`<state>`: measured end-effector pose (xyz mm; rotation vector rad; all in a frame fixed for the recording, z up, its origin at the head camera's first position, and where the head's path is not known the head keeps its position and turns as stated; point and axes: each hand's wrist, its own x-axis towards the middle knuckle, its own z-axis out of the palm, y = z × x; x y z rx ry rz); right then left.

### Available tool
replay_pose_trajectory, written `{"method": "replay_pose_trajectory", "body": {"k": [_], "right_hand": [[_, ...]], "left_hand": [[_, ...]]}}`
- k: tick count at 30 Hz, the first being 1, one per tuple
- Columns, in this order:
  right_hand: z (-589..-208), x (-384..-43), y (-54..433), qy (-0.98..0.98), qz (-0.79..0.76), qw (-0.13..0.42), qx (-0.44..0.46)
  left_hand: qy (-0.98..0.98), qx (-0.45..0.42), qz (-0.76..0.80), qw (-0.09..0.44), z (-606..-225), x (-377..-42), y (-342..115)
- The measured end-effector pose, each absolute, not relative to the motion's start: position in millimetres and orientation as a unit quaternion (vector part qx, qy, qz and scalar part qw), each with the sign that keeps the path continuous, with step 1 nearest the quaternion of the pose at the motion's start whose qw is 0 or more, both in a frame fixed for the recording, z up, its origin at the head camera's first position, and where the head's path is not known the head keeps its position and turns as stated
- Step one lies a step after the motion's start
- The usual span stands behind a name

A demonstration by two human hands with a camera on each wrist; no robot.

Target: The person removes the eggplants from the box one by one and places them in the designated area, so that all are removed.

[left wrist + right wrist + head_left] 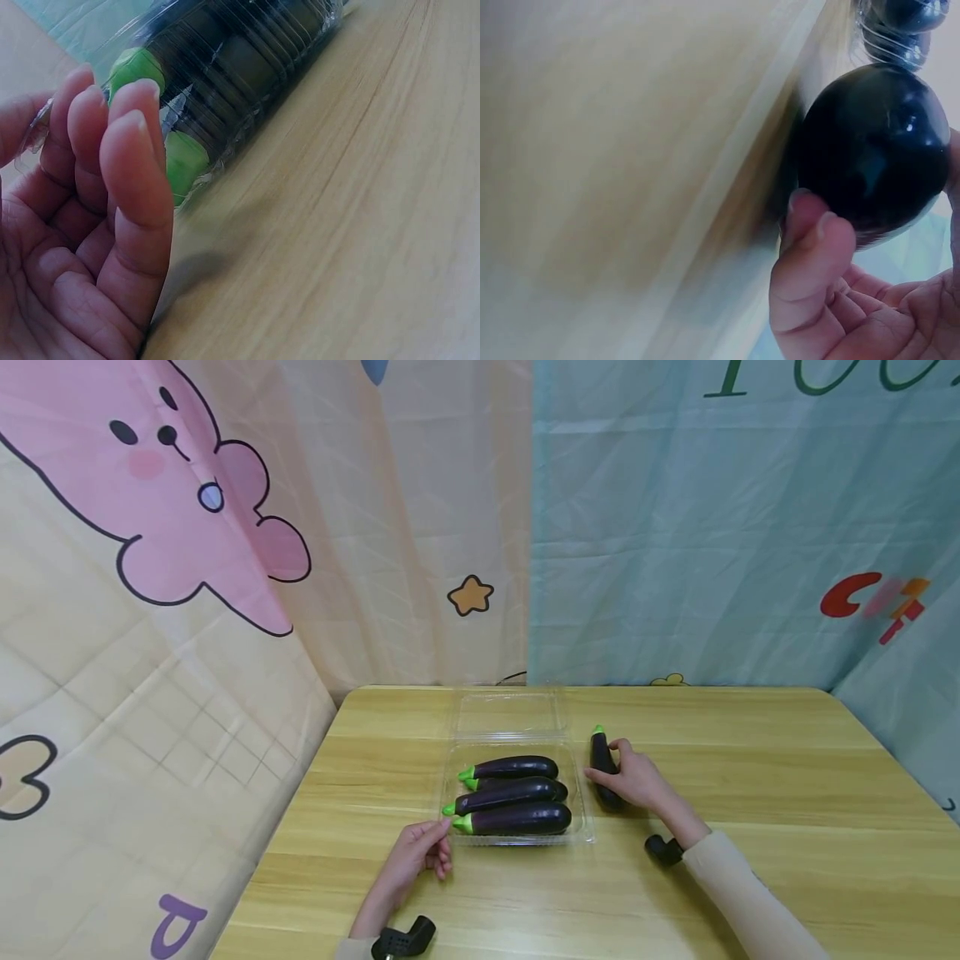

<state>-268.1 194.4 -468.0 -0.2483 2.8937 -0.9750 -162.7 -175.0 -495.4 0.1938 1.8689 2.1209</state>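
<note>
A clear plastic clamshell container [585, 827] lies with its lid [510, 713] folded back toward the far side. Inside it, several dark purple eggplants [517, 818] lie side by side, green stem ends to the left. My left hand [422, 853] pinches the container's near left corner between thumb and fingers; in the left wrist view the plastic edge shows between them, beside two green stem ends [185, 161]. Right of the container, my right hand [637, 779] grips another eggplant [602, 758], its stem pointing away from me. The right wrist view shows its rounded, glossy end [874, 146] between thumb and fingers.
Everything stands on a light wooden table [787, 793]. Printed curtains [675, 527] hang right behind its far edge and at both sides. Each wrist wears a black camera mount, one on the left [405, 937] and one on the right [663, 850].
</note>
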Motion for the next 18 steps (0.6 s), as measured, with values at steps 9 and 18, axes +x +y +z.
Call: {"method": "replay_pose_trajectory", "body": {"k": [9, 18], "right_hand": [[-466.9, -267.6, 196.5, 0.948, -0.307, 0.037, -0.074], [-463.5, -264.3, 198.3, 0.954, -0.290, 0.027, -0.073]], "left_hand": [[0.652, 0.072, 0.739, 0.151, -497.7, -163.5, -175.0], [0.653, 0.062, 0.739, 0.151, -500.1, -164.0, -175.4]]}}
